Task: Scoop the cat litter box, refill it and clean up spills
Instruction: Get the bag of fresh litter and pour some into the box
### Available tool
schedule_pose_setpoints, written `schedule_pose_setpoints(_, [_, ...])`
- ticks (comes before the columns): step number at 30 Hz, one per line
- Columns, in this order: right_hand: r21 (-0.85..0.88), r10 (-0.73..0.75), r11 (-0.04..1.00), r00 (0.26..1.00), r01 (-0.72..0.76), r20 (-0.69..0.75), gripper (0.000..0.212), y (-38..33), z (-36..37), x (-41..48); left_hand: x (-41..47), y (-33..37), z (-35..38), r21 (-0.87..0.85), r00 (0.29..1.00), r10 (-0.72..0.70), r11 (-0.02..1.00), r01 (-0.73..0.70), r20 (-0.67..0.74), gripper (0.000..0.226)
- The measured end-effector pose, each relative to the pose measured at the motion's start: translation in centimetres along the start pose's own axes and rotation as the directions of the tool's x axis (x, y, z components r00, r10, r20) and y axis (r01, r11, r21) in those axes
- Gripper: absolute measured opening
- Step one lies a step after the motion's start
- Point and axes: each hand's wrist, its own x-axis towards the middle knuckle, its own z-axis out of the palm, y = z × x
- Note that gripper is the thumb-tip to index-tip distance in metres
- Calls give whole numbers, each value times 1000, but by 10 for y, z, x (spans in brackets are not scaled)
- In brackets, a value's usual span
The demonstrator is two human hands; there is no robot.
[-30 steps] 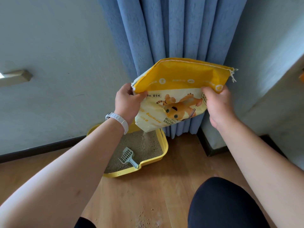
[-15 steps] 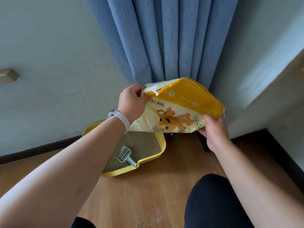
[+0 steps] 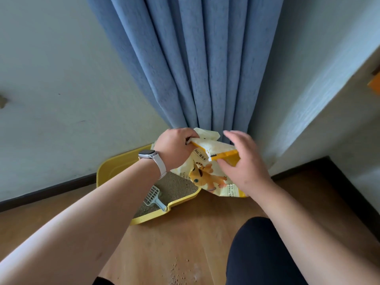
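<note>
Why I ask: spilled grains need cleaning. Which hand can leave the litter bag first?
Probably the right hand: its fingers lie straight against the litter bag, while the left hand grips its folded top.

We see pale wall [image 3: 61, 79] on left, plain, with dark baseboard [image 3: 47, 191] along its foot. Blue curtain [image 3: 197, 68] hangs in heavy folds at corner. To its right we find second pale wall [image 3: 329, 48], soft daylight falling across it in slanting band. Wooden floor [image 3: 185, 233] in warm brown planks. Small fitting [image 3: 2, 100] juts from left wall at far left; we cannot tell what it is.
</note>
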Motion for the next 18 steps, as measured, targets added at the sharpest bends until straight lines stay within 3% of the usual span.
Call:
schedule_pose_setpoints(2, [-33, -62, 998, 998, 61, -23, 34, -3, 1, 9, 0, 0, 0, -1, 1000, -14, 1000, 14, 17, 16])
schedule_pose_setpoints(5, [43, 19, 999, 999, -18, -38, 11, 0, -1, 13, -1, 1, -2, -12, 997, -11, 1000, 12, 70, 21])
schedule_pose_setpoints(10, [159, 234, 962, 971, -223, -51, 10, 12, -3, -5, -5, -2, 2, -85, 993, -36, 995, 46, 116, 27])
schedule_pose_setpoints(14, [254, 453, 870, 889, -422, -73, 14, 19, -7, -16, -11, -13, 8, -136, 987, -122, 982, 135, 101, 14])
schedule_pose_setpoints(18, [286, 582, 793, 809, -538, -90, 12, 36, -18, -12, -15, -23, 8, -157, 981, -191, 969, 193, 27, 11])
